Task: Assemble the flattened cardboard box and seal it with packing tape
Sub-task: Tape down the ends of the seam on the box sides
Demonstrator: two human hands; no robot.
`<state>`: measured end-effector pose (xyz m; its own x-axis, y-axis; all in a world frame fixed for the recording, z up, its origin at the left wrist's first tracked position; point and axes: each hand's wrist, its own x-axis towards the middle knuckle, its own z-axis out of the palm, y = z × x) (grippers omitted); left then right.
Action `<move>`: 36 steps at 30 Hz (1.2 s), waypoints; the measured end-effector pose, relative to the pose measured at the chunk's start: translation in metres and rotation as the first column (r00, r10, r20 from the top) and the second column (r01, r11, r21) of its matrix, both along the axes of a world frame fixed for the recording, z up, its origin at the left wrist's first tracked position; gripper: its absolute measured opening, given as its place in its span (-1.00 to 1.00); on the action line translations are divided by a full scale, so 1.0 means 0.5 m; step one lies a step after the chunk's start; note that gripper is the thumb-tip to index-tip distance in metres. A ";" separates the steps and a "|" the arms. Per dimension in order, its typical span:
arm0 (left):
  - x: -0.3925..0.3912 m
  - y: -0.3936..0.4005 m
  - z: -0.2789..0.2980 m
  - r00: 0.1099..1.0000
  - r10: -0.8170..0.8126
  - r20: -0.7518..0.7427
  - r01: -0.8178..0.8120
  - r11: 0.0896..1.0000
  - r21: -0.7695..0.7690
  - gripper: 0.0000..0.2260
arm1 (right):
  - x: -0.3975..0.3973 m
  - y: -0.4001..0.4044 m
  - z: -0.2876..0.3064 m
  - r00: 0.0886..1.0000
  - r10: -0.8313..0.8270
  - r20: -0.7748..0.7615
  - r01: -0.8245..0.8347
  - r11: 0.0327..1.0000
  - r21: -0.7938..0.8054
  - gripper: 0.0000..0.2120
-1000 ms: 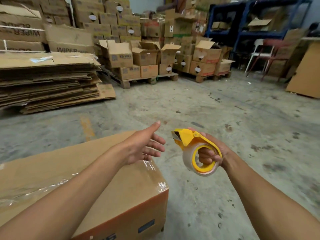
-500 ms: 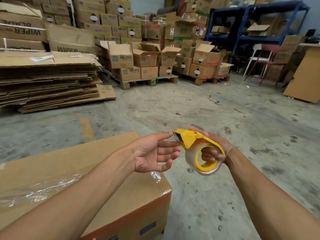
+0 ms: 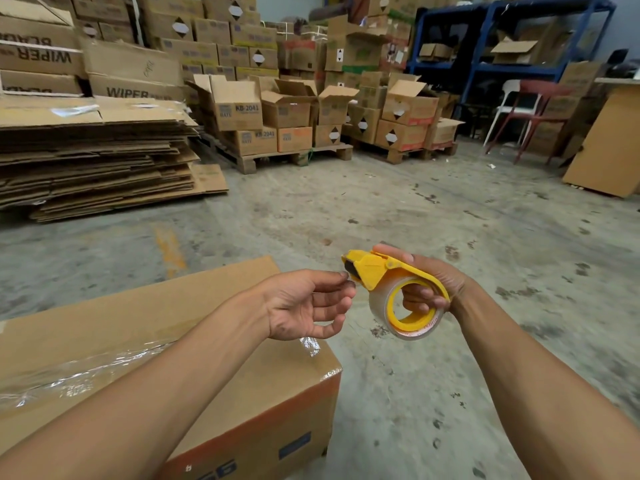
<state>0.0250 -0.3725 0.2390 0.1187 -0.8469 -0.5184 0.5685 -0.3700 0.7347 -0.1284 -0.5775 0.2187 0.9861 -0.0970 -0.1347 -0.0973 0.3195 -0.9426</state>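
Observation:
A closed brown cardboard box [image 3: 114, 327] stands on the floor at the lower left, with a strip of clear tape along its top seam. My right hand [image 3: 427, 285] holds a yellow tape dispenser [image 3: 391, 289] with a clear roll, fingers through the roll's core, just right of the box's corner. My left hand [image 3: 308, 303] hovers above that corner, palm up and fingers loosely curled. Its fingertips reach the dispenser's cutting end; whether they pinch the tape end is not visible.
A tall stack of flattened cardboard [image 3: 93, 157] lies at the left. Pallets of open and closed boxes [image 3: 277, 116] stand behind. Blue shelving [image 3: 485, 46], chairs [image 3: 526, 109] and a leaning cardboard sheet [image 3: 602, 147] are at the right. Grey concrete floor [image 3: 450, 220] stretches ahead.
My left hand has turned palm up and moved right until its fingertips meet the dispenser's cutting end. The right hand with the dispenser stayed nearly in place.

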 end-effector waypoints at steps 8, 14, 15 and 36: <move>0.114 0.066 -0.053 0.927 0.022 0.373 -0.077 0.988 0.132 -0.88 | 0.014 0.026 0.026 0.964 0.126 -0.234 -0.184 0.951 -0.247 -0.43; 0.235 0.141 -0.079 0.887 0.001 0.462 -0.130 0.960 0.246 -0.88 | 0.011 0.043 0.016 0.935 0.110 -0.337 -0.215 0.932 -0.293 -0.43; 0.248 0.135 -0.077 0.857 -0.038 0.514 -0.122 0.954 0.274 -0.88 | 0.025 0.060 0.022 0.934 0.098 -0.345 -0.213 0.925 -0.315 -0.50; 0.429 -0.115 -0.104 0.152 -0.183 0.971 0.061 0.983 0.176 -0.87 | 0.171 0.236 0.035 0.900 -0.369 -0.231 0.285 0.901 -0.328 -0.60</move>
